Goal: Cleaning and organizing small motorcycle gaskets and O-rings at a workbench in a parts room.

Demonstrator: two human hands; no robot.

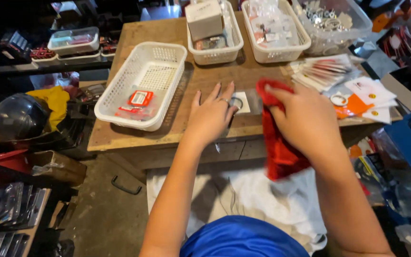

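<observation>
Pinning the small clear packet [241, 102] under flat, spread left hand [211, 116] fingers while the right hand [305, 119] clutches a seemingly blurred red cloth [279, 143], a careless wipe could drag the packet from beneath the fingertips.

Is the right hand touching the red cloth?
Touching. The head view shows the right hand closed around the red cloth, which hangs below the fist.

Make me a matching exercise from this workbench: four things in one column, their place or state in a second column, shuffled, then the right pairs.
Things:
1. red cloth
2. small clear packet
3. white box
4. dark helmet

Places or states:
A. standing in a white basket at the table's far edge
B. gripped in the right hand
C. off the table, down at the left
D. flat on the table under the left hand fingertips

Pairs: 1-B, 2-D, 3-A, 4-C
</observation>
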